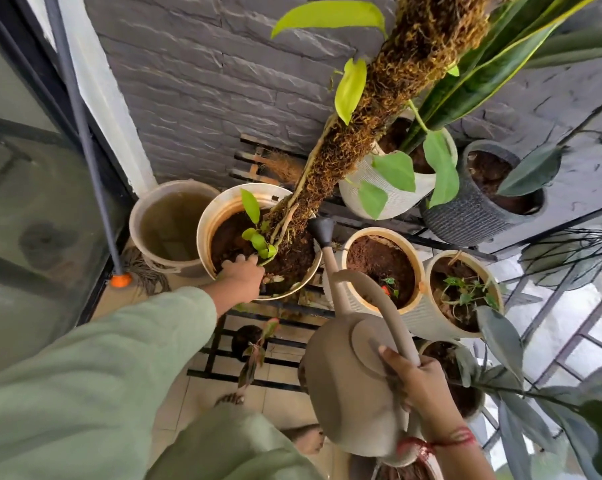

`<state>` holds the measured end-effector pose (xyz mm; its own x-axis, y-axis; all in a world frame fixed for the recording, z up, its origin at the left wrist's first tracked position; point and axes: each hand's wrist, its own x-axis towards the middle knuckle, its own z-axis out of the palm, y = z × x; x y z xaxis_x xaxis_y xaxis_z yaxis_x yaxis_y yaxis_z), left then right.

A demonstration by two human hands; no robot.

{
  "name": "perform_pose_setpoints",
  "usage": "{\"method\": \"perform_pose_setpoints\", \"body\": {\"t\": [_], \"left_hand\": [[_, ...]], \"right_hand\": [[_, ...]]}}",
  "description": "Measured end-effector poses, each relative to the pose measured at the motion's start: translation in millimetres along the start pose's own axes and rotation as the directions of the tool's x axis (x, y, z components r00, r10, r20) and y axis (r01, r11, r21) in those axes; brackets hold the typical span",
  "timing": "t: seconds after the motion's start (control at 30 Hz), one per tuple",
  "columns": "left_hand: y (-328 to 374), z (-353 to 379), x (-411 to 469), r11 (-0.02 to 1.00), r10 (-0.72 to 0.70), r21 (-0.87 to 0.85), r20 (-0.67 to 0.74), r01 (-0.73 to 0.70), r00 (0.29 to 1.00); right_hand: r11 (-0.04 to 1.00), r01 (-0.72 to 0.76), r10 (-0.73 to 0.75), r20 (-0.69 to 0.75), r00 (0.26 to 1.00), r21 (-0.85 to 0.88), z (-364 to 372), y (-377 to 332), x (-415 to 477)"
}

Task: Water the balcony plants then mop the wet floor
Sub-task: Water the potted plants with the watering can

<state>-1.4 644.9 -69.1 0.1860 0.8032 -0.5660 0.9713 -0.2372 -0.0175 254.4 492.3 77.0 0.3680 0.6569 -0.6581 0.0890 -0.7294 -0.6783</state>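
Right hand (pixel 420 386) grips the watering can (pixel 348 393) by its handle, its rose just beside the moss-pole pot (pixel 211 220). Left hand (pixel 238 276) rests at that rim, grip unclear. Tipping early would likely spill water between pots.

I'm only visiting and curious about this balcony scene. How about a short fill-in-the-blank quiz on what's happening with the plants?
1. The ____ hand grips the handle of the watering can.
2. The other hand reaches into the pot that holds the tall ____ pole.
3. The bucket beside that pot holds murky ____.
4. The mop by the glass door has an ____ collar.

Missing words: right; moss; water; orange.
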Motion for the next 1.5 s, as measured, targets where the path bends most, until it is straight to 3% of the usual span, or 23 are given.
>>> {"method": "perform_pose_setpoints", "body": {"t": [0.23, 0.43, 0.6, 0.97, 1.27, 1.5], "left_hand": [[-10.4, -24.4, -0.5, 0.987, 0.017, 0.162, -0.03, -0.012, 0.999], [-25.1, -35.7, 6.0, 0.931, 0.102, 0.361, -0.128, -0.049, 0.987], [-33.2, -39.0, 9.3, 0.873, 0.158, 0.483, -0.14, -0.072, 0.978], [-34.5, -37.3, 5.0, 0.926, 0.092, 0.376, -0.132, -0.036, 0.987], [-43.8, -30.4, 1.4, 0.957, 0.066, 0.289, -0.118, -0.03, 0.991], [-39.6, -7.3, -10.1, 0.994, 0.05, 0.096, -0.056, -0.045, 0.997]], "right_hand": [[0.999, -0.047, 0.047, 0.002, 0.999, -0.007, -8.2, 21.3, -19.1], [0.984, -0.1, 0.105, 0.027, 0.994, -0.148, -7.5, 44.0, -36.5], [0.957, -0.056, 0.068, 0.034, 0.997, -0.284, -6.4, 49.5, -57.6], [0.972, -0.039, 0.061, 0.087, 0.994, -0.231, 15.0, 44.8, -68.4], [0.983, -0.094, 0.096, 0.0, 0.995, -0.159, 9.8, 29.3, -46.2], [0.994, -0.054, 0.053, -0.019, 0.998, -0.095, 0.4, 14.4, -35.2]]}}
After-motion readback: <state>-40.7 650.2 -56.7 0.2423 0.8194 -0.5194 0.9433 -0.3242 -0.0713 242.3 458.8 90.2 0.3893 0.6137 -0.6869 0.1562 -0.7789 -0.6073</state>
